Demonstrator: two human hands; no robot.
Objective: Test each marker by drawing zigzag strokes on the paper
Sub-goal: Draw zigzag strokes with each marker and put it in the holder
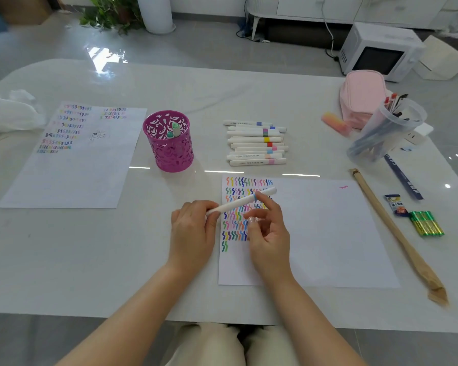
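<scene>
Holds marker [238, 203] just above paper [323, 233], over the zigzag rows | curls left hand [193, 228] round its left end | keeps right hand [269, 233] loose, index laid by the blue band, thumb off | probably light, stiff, smooth plastic; best pinched mid-barrel, cap pulled straight.

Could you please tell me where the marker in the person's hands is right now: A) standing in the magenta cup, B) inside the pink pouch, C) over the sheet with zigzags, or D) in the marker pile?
C: the left hand grips the marker by one end and the right hand touches it, above the zigzag-marked paper.
</scene>
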